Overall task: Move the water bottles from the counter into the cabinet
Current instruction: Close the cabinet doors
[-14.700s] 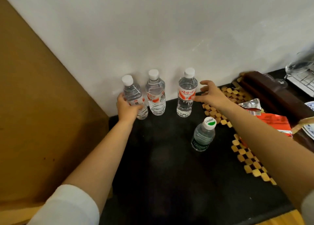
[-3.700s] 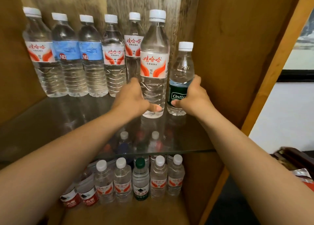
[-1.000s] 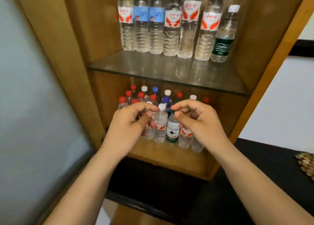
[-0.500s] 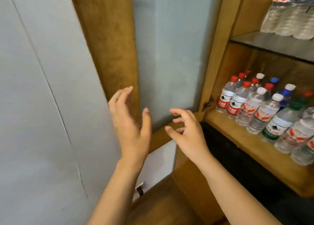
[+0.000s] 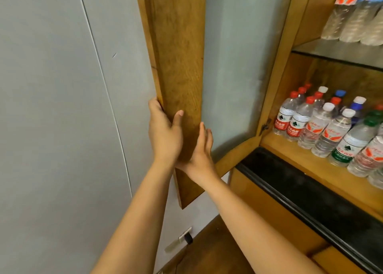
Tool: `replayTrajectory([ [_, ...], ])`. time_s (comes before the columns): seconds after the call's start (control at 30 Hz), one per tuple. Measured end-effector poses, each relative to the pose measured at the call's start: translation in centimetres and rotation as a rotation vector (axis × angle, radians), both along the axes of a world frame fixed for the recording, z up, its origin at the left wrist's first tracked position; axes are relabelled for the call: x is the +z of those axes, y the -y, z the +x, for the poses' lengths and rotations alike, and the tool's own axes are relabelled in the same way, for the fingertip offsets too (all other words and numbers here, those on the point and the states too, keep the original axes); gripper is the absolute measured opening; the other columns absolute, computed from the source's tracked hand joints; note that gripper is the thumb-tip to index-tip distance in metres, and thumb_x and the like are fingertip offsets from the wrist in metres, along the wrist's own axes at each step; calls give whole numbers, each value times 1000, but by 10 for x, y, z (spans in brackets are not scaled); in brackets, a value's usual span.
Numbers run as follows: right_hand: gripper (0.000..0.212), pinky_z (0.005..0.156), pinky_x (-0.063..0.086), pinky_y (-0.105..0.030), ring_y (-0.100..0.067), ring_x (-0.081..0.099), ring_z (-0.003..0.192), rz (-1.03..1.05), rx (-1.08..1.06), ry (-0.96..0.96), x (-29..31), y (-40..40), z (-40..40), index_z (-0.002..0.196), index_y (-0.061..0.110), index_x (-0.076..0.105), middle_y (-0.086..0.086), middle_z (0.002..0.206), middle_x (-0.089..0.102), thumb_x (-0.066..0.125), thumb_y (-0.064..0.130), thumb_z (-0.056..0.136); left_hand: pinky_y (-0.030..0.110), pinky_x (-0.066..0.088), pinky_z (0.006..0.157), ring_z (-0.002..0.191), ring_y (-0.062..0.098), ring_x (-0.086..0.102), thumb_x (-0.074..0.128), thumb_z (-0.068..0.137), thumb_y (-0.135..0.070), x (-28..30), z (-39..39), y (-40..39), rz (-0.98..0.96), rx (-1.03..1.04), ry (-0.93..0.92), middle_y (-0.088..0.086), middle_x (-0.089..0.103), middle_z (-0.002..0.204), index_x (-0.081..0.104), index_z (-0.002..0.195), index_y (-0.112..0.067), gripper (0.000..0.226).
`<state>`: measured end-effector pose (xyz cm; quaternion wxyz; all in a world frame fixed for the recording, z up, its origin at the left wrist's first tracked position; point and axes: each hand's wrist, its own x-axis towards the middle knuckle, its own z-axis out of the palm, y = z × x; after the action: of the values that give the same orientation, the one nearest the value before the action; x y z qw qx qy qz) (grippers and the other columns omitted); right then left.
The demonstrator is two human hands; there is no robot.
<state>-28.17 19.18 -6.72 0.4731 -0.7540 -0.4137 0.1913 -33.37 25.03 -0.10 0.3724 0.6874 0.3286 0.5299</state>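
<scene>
— Holding on with the left hand (image 5: 163,133): fingers round the far edge of the wooden door (image 5: 178,66), thumb flat on the front. No bottle in it.

— And the right hand (image 5: 202,151)?

— Open and flat, fingers straight up, pressed on the door just beside the left one, near the middle of the frame. Empty too.

— Where are the water bottles (image 5: 323,126)?

— Off to the right of both hands, standing up in rows on the lower shelf (image 5: 310,159) of the cabinet (image 5: 277,66). More up on the glass shelf (image 5: 339,48), top right corner. None seen on the black counter (image 5: 300,182) from here.

— So which way next?

— Looks like shutting time. Door stands tall, top to bottom, swung out to the left. Hinge (image 5: 265,125) on the right side of it, next to the bottles. So a push to the right, swinging round the hinge, should close it.

— Which hand is closer to the bottles?

— Right one, a bit. Both well apart from them though.

— And the arms?

— Both stretched up and out from the bottom of the frame, close side by side, wrists nearly touching. Left arm more upright, right arm coming in on a slant from lower right.

— Anything to watch?

— Left fingers curled round the edge. Could get pinched if kept there when the door shuts.
</scene>
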Motion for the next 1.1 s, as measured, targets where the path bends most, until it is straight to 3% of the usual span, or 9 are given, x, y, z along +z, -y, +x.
replayTrajectory([
  [0.13, 116, 102, 41, -49, -33, 18, 141, 30, -143, 82, -10, -1, -16, 142, 34, -22, 4, 154, -16, 66, 54, 69, 33, 43, 66, 65, 1, 47, 60, 87, -18, -5, -5, 9, 62, -3, -42, -16, 47, 75, 33, 96, -22, 29],
  [0.23, 110, 102, 41, -49, -31, 18, 142, 40, -243, 179, -13, 10, -22, 143, 30, -22, 0, 156, -11, 39, 72, 61, 33, 43, 61, 66, 5, 50, 61, 85, -23, -7, -10, 25, 115, -33, -39, -14, 47, 72, 32, 90, -29, 30],
  [0.37, 106, 97, 47, -44, -23, 24, 141, -9, -357, 261, -22, 38, -22, 142, 37, -20, 6, 156, -3, 25, 82, 57, 13, 36, 52, 59, 1, 48, 64, 82, -28, -10, -12, 54, 185, -156, 7, -22, 49, 69, 34, 83, -42, 33],
  [0.5, 99, 97, 47, -30, -6, 31, 137, 56, -415, 218, -26, 83, -15, 146, 36, 10, 13, 151, 25, 23, 89, 63, 9, 47, 63, 84, -7, 57, 66, 79, -37, -16, -3, 85, 230, -400, 20, -34, 53, 90, 38, 93, -49, 34],
  [0.63, 52, 76, 43, -1, 20, 49, 103, 142, -519, 79, -27, 131, -4, 116, 60, 38, 40, 109, 52, 63, 56, 71, 16, 50, 86, 113, -6, 46, 71, 69, -45, -13, 25, 114, 279, -612, -21, -28, 41, 119, 31, 121, -44, 66],
  [0.77, 43, 74, 47, -8, 19, 54, 88, 151, -687, -4, -35, 176, 13, 89, 53, 50, 35, 84, 59, 73, 20, 75, 42, 32, 112, 141, 17, 23, 76, 72, -29, -3, 66, 147, 455, -859, 145, 9, 21, 148, 15, 141, -19, 92],
  [0.9, 43, 75, 45, -7, 15, 56, 87, 193, -811, -27, -35, 216, 39, 92, 49, 50, 28, 90, 59, 72, 15, 76, 57, 15, 115, 146, 27, 0, 73, 75, -25, 5, 109, 184, 613, -988, 156, 9, 1, 153, 9, 142, -18, 93],
  [1.0, 39, 66, 44, 0, 17, 57, 87, 256, -883, -51, -37, 245, 62, 88, 43, 54, 31, 82, 62, 73, 10, 76, 51, -7, 117, 144, 25, -15, 69, 77, -25, 3, 138, 218, 665, -971, 87, 6, -7, 154, -3, 141, -23, 97],
  [1.1, 35, 62, 43, 2, 20, 57, 83, 276, -952, -78, -39, 272, 88, 85, 40, 56, 27, 77, 64, 71, 9, 77, 48, -11, 116, 143, 24, -18, 70, 76, -22, 1, 167, 252, 677, -887, 71, 5, -7, 154, -2, 143, -20, 97],
])
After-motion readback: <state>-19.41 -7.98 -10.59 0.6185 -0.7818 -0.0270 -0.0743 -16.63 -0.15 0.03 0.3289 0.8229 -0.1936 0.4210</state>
